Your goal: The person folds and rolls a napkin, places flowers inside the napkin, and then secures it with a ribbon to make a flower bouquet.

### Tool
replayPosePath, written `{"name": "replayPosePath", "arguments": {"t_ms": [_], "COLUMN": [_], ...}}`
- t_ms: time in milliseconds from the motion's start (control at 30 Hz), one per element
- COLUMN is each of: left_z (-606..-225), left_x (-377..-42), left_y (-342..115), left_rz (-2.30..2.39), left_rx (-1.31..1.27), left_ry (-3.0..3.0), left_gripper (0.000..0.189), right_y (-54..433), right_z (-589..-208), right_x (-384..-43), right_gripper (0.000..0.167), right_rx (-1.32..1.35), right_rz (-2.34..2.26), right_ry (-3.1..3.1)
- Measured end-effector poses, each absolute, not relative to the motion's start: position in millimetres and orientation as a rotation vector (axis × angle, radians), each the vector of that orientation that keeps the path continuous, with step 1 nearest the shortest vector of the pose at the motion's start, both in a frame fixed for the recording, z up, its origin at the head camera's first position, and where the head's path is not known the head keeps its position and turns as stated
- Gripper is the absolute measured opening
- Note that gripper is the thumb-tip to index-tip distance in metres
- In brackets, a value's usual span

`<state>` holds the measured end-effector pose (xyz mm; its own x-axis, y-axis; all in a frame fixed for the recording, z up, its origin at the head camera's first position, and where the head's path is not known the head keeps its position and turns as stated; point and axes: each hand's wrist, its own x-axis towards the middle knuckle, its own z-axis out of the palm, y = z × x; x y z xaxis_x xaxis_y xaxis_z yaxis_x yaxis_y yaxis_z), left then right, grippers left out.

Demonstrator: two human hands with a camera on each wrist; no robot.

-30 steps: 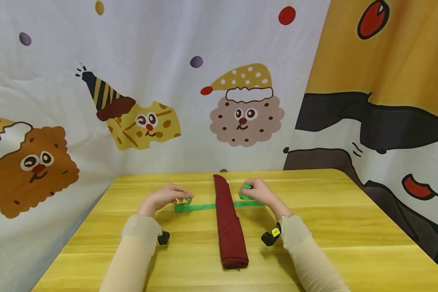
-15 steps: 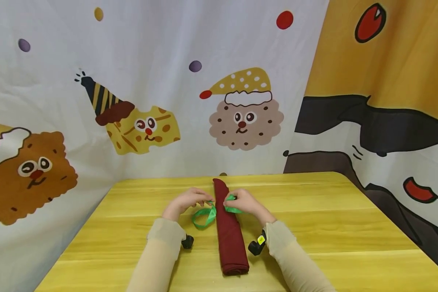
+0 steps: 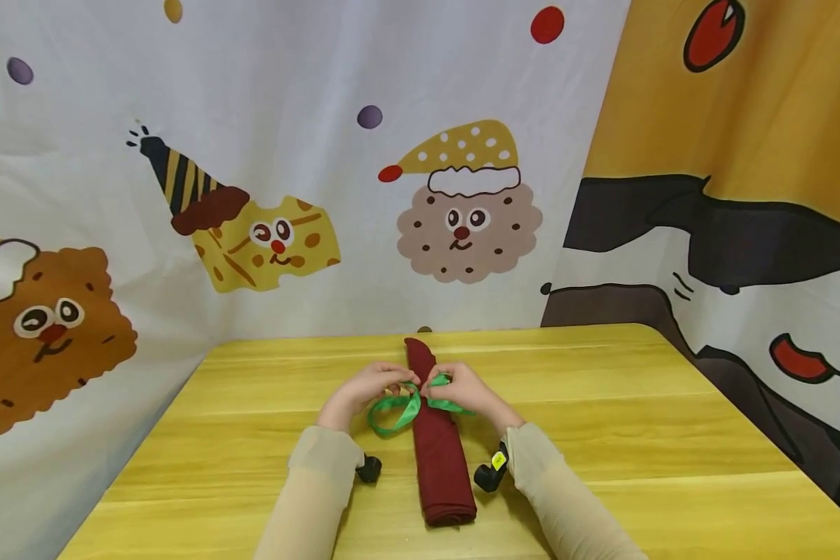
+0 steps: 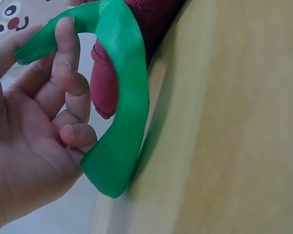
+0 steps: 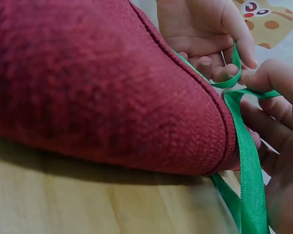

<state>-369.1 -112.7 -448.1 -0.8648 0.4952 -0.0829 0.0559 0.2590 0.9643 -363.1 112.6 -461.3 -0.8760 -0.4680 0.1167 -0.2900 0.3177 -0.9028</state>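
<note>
A rolled dark red cloth (image 3: 444,474) lies lengthwise on the table, its near end showing layered folds. Around its far half passes a green ribbon (image 4: 132,73), which hangs in a loop on the left side. My left hand (image 3: 369,389) pinches one part of the ribbon at the roll's left edge, some fingers loosely bent. From the other side, my right hand (image 3: 467,389) pinches the other part between thumb and finger, with a tail hanging down in the right wrist view. Both sets of fingertips nearly meet over the cloth, where the ribbon parts come together.
The yellow wood-grain table (image 3: 602,435) reaches back to a hanging curtain (image 3: 287,117) printed with cartoon snacks. Each wrist carries a small black camera, such as the right wrist camera (image 3: 490,470).
Both hands have come inward from either side of the roll to meet above it, lifting the ribbon ends off the table. A loop has formed on the left; the cloth stays in place.
</note>
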Motion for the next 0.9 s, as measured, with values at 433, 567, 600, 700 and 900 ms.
{"name": "replayPosePath", "arguments": {"t_ms": [433,567,600,700,900], "left_z": [-446.3,-446.3,-446.0,-444.7,-443.9], "left_x": [-364.1,-365.6,-365.7,-366.2,-367.5], "left_y": [-113.5,-113.1,-112.7,-111.5,-111.9], "left_rz": [1.652,1.651,1.649,1.649,1.635], "left_rx": [0.489,0.51,0.507,0.494,0.481], "left_ry": [2.159,2.15,2.15,2.151,2.147], "left_gripper": [0.039,0.039,0.039,0.038,0.042], "right_y": [110.6,111.6,112.0,112.9,113.2], "right_z": [-470.0,-469.7,-469.3,-467.8,-467.6], "right_x": [-361.5,-362.8,-363.2,-364.4,-367.0], "right_gripper": [0.011,0.016,0.016,0.018,0.026], "right_rx": [-0.591,-0.575,-0.58,-0.593,-0.574], "right_rz": [-1.74,-1.723,-1.719,-1.701,-1.715], "right_ry": [2.287,2.305,2.307,2.316,2.317]}}
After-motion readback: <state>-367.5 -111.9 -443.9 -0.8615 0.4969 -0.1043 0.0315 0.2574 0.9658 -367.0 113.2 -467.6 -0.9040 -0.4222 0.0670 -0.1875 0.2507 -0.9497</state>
